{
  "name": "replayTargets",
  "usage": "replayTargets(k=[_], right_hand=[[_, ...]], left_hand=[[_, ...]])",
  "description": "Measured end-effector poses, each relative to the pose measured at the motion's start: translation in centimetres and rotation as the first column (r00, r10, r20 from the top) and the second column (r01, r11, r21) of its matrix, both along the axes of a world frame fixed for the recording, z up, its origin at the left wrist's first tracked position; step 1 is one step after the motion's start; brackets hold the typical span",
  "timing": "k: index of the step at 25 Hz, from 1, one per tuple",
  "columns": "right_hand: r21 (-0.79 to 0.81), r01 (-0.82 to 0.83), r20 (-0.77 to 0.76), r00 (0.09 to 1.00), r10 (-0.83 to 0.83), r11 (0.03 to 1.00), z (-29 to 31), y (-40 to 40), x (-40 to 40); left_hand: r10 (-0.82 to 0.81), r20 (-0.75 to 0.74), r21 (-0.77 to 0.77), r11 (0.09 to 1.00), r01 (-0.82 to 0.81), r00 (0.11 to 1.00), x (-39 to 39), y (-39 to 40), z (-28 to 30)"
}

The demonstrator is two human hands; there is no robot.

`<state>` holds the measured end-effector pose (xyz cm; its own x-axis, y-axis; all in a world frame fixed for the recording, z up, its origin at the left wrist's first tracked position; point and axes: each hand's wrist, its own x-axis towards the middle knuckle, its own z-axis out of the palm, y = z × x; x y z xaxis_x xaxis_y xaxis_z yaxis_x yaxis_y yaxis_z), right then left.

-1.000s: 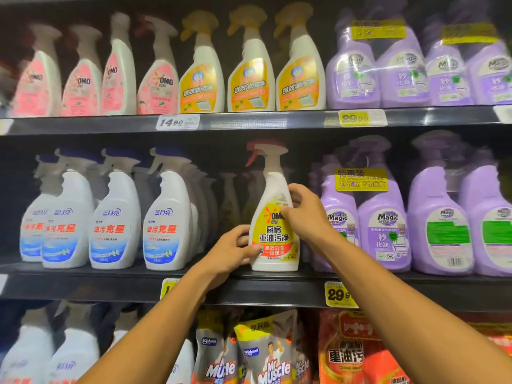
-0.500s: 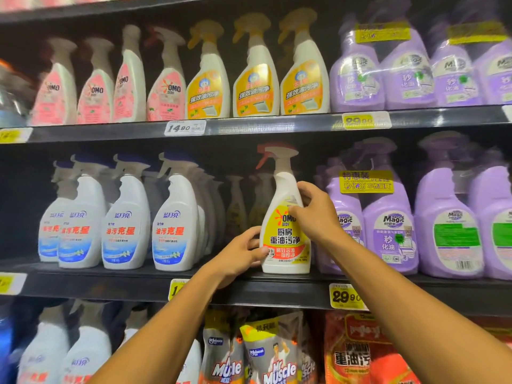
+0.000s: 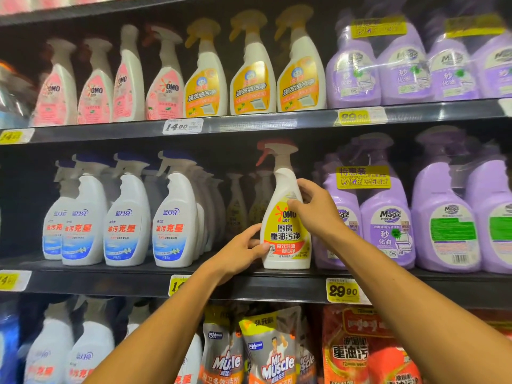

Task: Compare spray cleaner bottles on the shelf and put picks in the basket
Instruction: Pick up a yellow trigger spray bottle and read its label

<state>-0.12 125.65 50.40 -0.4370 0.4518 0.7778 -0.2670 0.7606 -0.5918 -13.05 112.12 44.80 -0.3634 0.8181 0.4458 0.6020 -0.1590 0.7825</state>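
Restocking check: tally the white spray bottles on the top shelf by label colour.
Pink-label bottles: 4
Yellow-label bottles: 3
Total: 7
Left out: the OMO kitchen bottle on the middle shelf, held by the left hand and the right hand.

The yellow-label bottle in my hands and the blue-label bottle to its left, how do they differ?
The yellow-label bottle has a red trigger; the blue-label bottle has a dark blue cap on its sprayer. The yellow-label bottle stands alone at the shelf edge, held by the left hand low down and the right hand near its shoulder; the blue-label bottle stands untouched in a row of its kind. Both have white bodies, stand upright and share the middle shelf.
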Motion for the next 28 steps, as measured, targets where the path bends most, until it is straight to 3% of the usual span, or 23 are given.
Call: replayTargets(k=[3, 6, 10, 17, 21, 28], right_hand=[[0.002, -0.001, -0.011, 1.0, 0.001, 1.0, -0.2, -0.1, 0.5], [-0.022, -0.002, -0.058, 0.998, 0.001, 1.0, 0.0, -0.9, 1.9], [0.044, 0.008, -0.094, 0.996, -0.003, 0.999, 1.2, -2.2, 4.8], [0.156, -0.014, -0.268, 0.962, 0.056, 0.988, 8.9, -5.2, 9.3], [0.225, 0.125, -0.324, 0.945, -0.047, 0.966, 15.2, -4.9, 8.3], [0.306, 0.424, -0.277, 0.896, -0.346, 0.852, 25.8, -2.4, 4.2]], left_hand=[[0.035, 0.028, 0.044, 0.998, -0.036, 0.999, 0.2, -0.1, -0.1], [0.129, 0.071, 0.189, 0.972, -0.141, 0.989, 1.0, -0.7, 0.0], [0.219, 0.015, 0.294, 0.932, -0.214, 0.976, 2.4, -2.5, 1.3], [0.157, -0.07, 0.478, 0.872, -0.104, 0.985, 1.9, -9.7, 9.1], [0.19, -0.11, 0.515, 0.851, -0.108, 0.976, 1.1, -11.5, 13.3], [0.257, -0.288, 0.543, 0.837, -0.063, 0.923, 1.0, -11.2, 21.2]])
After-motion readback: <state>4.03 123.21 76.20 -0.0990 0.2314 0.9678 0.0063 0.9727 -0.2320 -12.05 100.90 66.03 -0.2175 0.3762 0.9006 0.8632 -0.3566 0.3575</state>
